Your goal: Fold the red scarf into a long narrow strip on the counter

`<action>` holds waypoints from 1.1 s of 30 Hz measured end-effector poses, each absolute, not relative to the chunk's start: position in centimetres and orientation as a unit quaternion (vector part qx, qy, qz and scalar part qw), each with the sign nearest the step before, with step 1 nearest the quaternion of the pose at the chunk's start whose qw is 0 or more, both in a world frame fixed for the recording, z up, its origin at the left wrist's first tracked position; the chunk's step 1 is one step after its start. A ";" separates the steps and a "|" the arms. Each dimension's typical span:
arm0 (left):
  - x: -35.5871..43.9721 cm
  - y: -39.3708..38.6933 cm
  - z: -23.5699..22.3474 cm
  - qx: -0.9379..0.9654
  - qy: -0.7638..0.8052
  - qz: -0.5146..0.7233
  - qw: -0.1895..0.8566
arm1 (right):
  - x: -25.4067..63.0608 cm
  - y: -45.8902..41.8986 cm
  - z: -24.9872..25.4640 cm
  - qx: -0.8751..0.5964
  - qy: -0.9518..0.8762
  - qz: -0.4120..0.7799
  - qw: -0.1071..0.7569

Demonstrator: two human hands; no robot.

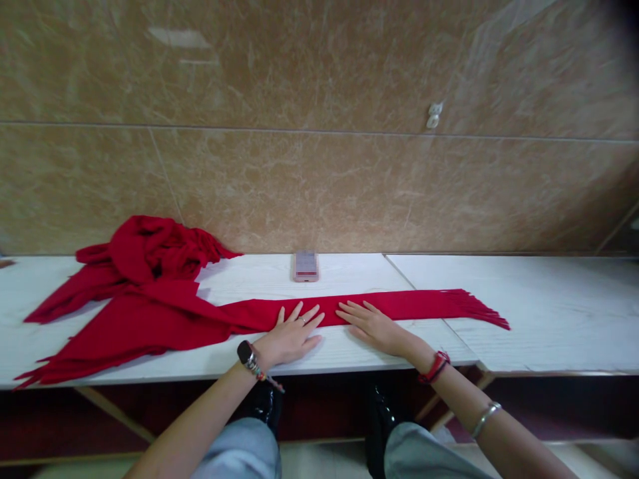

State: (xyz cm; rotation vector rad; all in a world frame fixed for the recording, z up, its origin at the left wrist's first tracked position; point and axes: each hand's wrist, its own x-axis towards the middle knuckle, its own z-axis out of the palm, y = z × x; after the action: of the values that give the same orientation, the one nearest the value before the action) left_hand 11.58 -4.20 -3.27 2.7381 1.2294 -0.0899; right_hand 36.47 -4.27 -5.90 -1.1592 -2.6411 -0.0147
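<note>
A long red scarf (pixel 419 305) with fringed ends lies along the white bench top. Its right part is a narrow, flat strip, while the left part spreads wider and looks loosely twisted. My left hand (pixel 288 334) rests on the strip near its middle, fingers spread, with a ring on one finger. Just to the right, my right hand (pixel 372 326) lies flat on the same strip, fingers stretched out. Neither hand grips the cloth. At the far left, a crumpled heap of red cloth (pixel 154 249) sits against the wall, partly touching the scarf.
A phone (pixel 305 266) lies against the wall behind the scarf. The white bench top (pixel 549 319) has a seam right of centre and open compartments below its front edge. A brown marbled tile wall (pixel 319 186) rises behind, with a small white fitting (pixel 434 116) on it.
</note>
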 end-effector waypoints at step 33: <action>11.3 -3.9 -2.6 0.904 0.420 -0.040 0.067 | 58.3 -3.5 -9.2 -0.729 -0.670 -0.139 0.002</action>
State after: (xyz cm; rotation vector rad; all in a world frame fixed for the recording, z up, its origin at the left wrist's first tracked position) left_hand 11.34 -3.94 -2.56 2.7259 1.2654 -0.1210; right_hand 58.29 -3.52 -9.22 -2.2887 -2.1014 -0.4363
